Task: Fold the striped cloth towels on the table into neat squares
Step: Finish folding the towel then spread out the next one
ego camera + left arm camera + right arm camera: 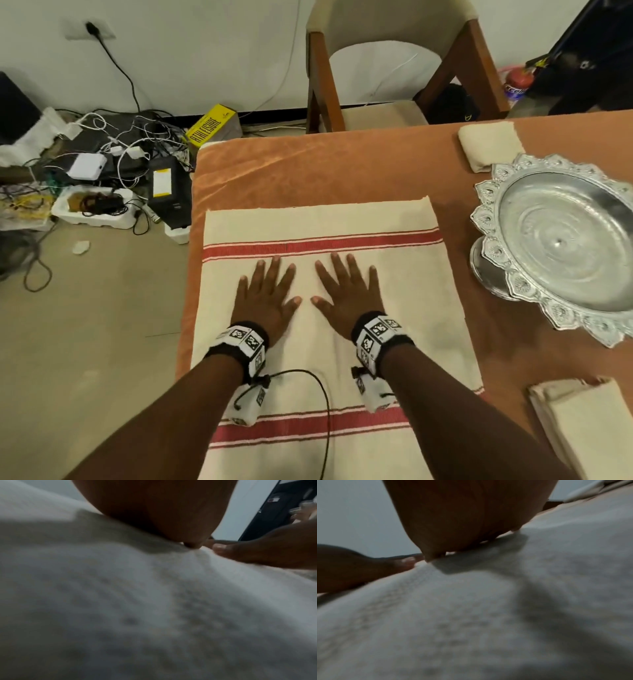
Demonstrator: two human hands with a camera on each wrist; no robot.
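Left hand (pixel 265 298) and right hand (pixel 346 295) lie flat, palms down, side by side on the middle of the striped towel (pixel 329 329), thumbs nearly meeting, fingers spread and straight; neither grip is closed on anything, and both merely press the cloth against the bench (pixel 308 171). The step appears to be smoothing before a fold. To do it well, the palms should probably sweep outward from the centre toward the side edges with light, even pressure, so that creases are pushed off and the cloth does not drag on the orange cover beneath. The towel lies spread on the left part of the bench, its long axis running from the person toward the chair (pixel 394 68); the two red stripes cross it from side to side, one just beyond the fingertips, one under the wrists. Its far edge points slightly leftward of straight ahead. To the right stand a silver tray (pixel 493 246) and a folded towel (pixel 582 421).
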